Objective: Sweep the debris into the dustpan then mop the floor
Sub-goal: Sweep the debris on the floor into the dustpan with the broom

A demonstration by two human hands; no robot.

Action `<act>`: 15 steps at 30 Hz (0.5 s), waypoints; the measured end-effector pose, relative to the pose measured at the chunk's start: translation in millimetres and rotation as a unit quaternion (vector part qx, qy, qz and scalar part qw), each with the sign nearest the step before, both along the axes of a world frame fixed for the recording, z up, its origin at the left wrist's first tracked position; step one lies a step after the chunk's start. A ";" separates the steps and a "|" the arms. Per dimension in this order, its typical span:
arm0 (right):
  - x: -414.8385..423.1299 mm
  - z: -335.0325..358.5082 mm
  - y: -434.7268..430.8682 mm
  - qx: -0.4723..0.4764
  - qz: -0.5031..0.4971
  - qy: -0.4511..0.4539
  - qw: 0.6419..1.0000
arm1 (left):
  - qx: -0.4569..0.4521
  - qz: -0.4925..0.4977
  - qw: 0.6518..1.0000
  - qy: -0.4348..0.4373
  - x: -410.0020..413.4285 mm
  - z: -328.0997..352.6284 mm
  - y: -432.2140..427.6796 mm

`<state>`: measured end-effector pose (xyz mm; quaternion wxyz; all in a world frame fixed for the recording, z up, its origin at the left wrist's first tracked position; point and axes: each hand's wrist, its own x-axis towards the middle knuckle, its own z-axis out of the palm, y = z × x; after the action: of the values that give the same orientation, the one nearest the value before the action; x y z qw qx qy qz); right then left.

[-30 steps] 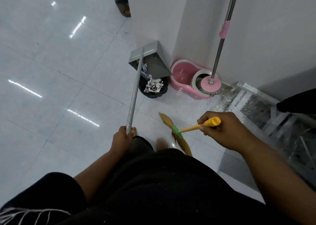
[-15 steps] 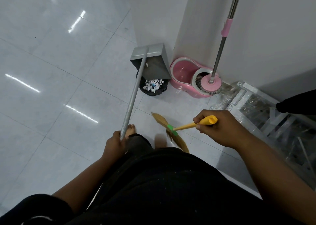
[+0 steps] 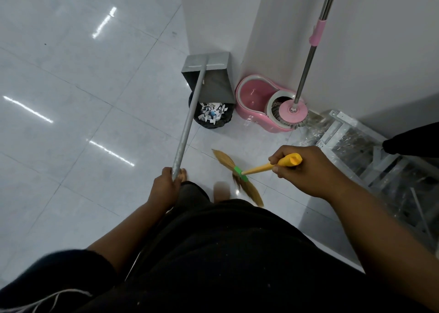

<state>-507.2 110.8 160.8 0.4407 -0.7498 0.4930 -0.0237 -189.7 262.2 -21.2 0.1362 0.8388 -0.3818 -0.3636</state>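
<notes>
**Head view: dustpan tipped over the bin, broom held low**

The left hand (image 3: 164,186) is wrapped around the end of the dustpan's long metal handle (image 3: 187,120). The grey dustpan (image 3: 210,81) hangs tilted over a black-lined bin (image 3: 211,119) at 12 o'clock, its lip above shredded paper debris (image 3: 212,113) lying inside the bin. The right hand (image 3: 306,170) is clenched on the yellow handle of the broom (image 3: 240,177), whose straw bristles spread just above the white tiled floor (image 3: 71,122) near a bare foot. At 1 o'clock, a pink mop bucket (image 3: 259,99) sits against the wall with the mop (image 3: 293,109) standing in its spinner basket.
</notes>
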 end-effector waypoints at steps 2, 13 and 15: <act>1.3 0.3 -1.3 0.000 0.003 0.001 1.000 | 0.007 0.001 1.000 -0.002 2.5 0.9 1.9; -0.3 0.9 -7.5 -0.003 -0.003 0.000 1.000 | 0.009 -0.012 1.000 -0.005 8.0 12.5 -6.1; -0.7 0.6 -8.5 -0.003 -0.003 0.003 1.000 | 0.017 -0.009 1.000 -0.006 12.1 16.4 5.8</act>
<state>-507.9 102.2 161.4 0.4367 -0.7496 0.4968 -0.0242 -177.6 267.9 -4.8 0.1160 0.8399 -0.3834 -0.3662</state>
